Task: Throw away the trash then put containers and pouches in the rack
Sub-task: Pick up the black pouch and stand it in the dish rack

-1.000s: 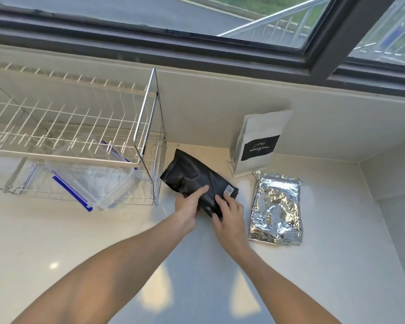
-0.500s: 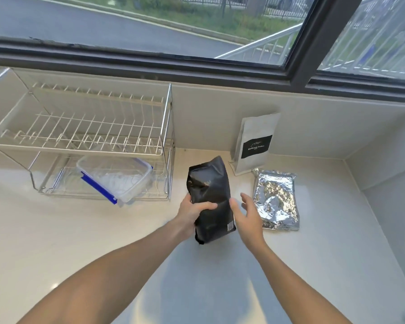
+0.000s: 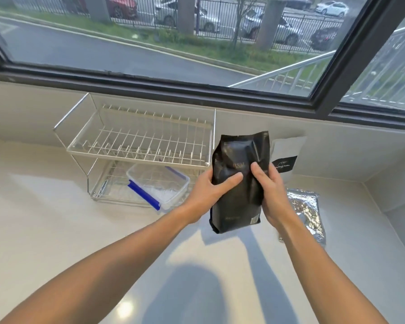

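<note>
A black pouch (image 3: 240, 160) is held upright above the counter, right of the rack. My left hand (image 3: 208, 190) grips its left side with the thumb across the front, and my right hand (image 3: 269, 190) grips its right side. The two-tier wire rack (image 3: 136, 139) stands at the back left. Its top shelf is bare. A clear plastic container with blue clips (image 3: 159, 185) lies on its bottom shelf. A white pouch with a black label (image 3: 287, 155) stands against the wall, partly hidden by the black pouch. A silver foil pouch (image 3: 306, 211) lies flat at the right.
The white counter (image 3: 56, 230) runs to a low wall under a dark-framed window (image 3: 197, 90). A side wall closes the right corner (image 3: 395, 195).
The black pouch went from lying on the counter to being raised upright. Both hands now hold it higher, and the view has tilted up toward the window.
</note>
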